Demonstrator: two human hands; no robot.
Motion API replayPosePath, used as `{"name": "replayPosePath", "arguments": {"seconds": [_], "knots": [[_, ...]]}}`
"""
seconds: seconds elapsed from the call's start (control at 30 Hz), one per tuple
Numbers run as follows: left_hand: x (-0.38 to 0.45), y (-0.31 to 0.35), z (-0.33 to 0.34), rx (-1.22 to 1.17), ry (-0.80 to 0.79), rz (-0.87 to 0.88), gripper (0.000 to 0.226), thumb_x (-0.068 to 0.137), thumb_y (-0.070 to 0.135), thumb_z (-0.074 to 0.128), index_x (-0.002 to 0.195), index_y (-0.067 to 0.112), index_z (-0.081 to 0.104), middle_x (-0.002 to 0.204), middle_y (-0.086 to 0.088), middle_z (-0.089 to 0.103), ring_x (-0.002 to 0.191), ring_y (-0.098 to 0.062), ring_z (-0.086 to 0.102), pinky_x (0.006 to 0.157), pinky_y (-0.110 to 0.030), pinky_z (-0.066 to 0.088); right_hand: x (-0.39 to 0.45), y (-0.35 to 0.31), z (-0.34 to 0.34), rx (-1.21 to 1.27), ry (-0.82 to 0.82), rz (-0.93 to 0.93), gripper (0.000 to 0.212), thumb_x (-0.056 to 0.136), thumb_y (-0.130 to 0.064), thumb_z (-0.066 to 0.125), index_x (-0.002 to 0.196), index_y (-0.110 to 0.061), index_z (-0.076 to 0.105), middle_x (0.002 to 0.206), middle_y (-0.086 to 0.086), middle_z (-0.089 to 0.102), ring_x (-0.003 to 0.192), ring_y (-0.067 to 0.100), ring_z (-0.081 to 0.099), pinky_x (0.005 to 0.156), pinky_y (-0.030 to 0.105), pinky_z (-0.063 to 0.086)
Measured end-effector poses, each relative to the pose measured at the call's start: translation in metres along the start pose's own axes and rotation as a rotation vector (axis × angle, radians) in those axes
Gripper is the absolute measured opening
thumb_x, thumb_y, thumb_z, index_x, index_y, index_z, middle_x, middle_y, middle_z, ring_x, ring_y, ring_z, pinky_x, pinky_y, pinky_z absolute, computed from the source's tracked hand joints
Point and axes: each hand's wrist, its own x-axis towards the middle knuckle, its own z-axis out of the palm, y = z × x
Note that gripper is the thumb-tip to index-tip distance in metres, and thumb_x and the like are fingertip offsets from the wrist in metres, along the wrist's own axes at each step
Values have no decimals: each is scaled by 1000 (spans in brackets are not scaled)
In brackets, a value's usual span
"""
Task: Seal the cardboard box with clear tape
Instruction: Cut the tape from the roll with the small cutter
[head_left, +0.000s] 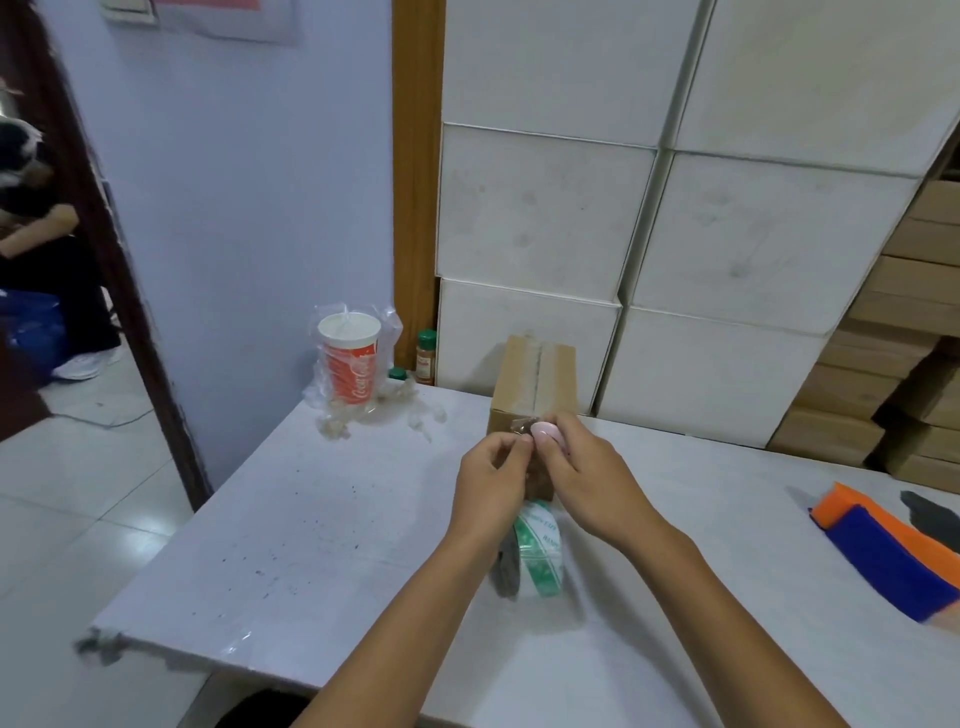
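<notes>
A small brown cardboard box (535, 384) stands on the white table (311, 519), with clear tape running along its top seam. Both hands meet at the box's near top edge. My left hand (491, 488) pinches the clear tape strip (521, 425) where it comes off the box. My right hand (587, 478) grips a small pink object (545, 431) pressed against that strip. Just below the hands, a roll of clear tape with green print (540, 551) sits between my forearms; the box's near face is mostly hidden by my hands.
A red paper cup in a plastic bag (350, 364) and a spice jar (425, 357) stand at the table's back left. Orange and blue cloth (883, 545) lies at the right. White cartons (649, 208) are stacked behind, brown boxes (914, 364) at far right. A person (36, 234) sits beyond the doorway.
</notes>
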Motion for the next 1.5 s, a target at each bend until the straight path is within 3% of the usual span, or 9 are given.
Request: {"name": "replayPosePath", "arguments": {"seconds": [0.13, 0.23, 0.43, 0.63, 0.83, 1.0, 1.2, 1.37, 1.5], "knots": [[-1, 0, -1, -9, 3, 11, 16, 104, 25, 65, 104, 21, 80, 97, 1, 85, 92, -15, 82, 87, -39, 68, -2, 2, 0, -24, 2, -4, 20, 112, -38, 44, 110, -25, 60, 94, -7, 72, 86, 3, 65, 66, 17, 45], [-2, 4, -2, -12, -1, 19, 15, 105, 24, 65, 105, 23, 80, 95, 2, 85, 89, -12, 82, 78, -29, 67, -3, 0, 0, -28, 8, -10, 22, 112, -39, 43, 110, -24, 59, 95, -4, 73, 87, 12, 67, 67, 26, 48], [-2, 4, -4, -34, 17, -1, 14, 102, 19, 68, 102, 13, 80, 92, -2, 85, 87, -15, 82, 81, -31, 67, -8, -1, -1, -62, 17, -20, 26, 111, -38, 42, 109, -17, 57, 99, 2, 73, 88, 23, 64, 67, 35, 42], [-4, 6, -3, -20, 26, -4, 15, 104, 18, 66, 99, 15, 80, 85, 2, 83, 70, -2, 78, 61, -17, 60, -9, -8, -2, -89, -19, -63, 22, 112, -34, 42, 117, -17, 55, 107, 3, 73, 94, 25, 66, 76, 38, 50], [-7, 6, -3, 30, 47, 57, 18, 104, 21, 66, 93, 23, 80, 90, 2, 84, 82, -8, 80, 73, -23, 64, -1, -6, -5, -159, -63, -112, 14, 111, -34, 43, 117, -22, 47, 102, 1, 74, 90, 31, 66, 81, 46, 55], [-9, 6, -5, 29, 33, 64, 16, 105, 26, 65, 100, 22, 80, 86, 4, 84, 77, -3, 80, 76, -25, 65, 4, -5, -7, -155, -64, -152, 11, 111, -36, 42, 114, -26, 47, 101, -1, 75, 89, 29, 66, 79, 44, 55], [-8, 1, -7, -42, 16, -33, 16, 102, 26, 67, 98, 19, 81, 91, -1, 86, 91, -17, 83, 90, -35, 65, 3, 1, -7, -109, -52, -154, 12, 112, -33, 43, 112, -24, 49, 88, -8, 68, 82, 22, 59, 68, 37, 43], [-10, -1, -8, 9, 25, 50, 17, 104, 24, 67, 95, 21, 81, 92, 1, 85, 90, -11, 82, 92, -35, 65, 5, -5, -7, -168, -79, -164, 12, 111, -38, 42, 115, -30, 49, 107, -8, 75, 95, 27, 66, 82, 44, 54], [-9, -2, -8, 47, 22, 85, 19, 104, 26, 65, 98, 21, 82, 92, 2, 86, 92, -12, 82, 94, -41, 65, 6, -9, -6, -254, -75, -162, 15, 111, -40, 41, 118, -32, 51, 116, -13, 75, 99, 26, 67, 81, 44, 54]]}}
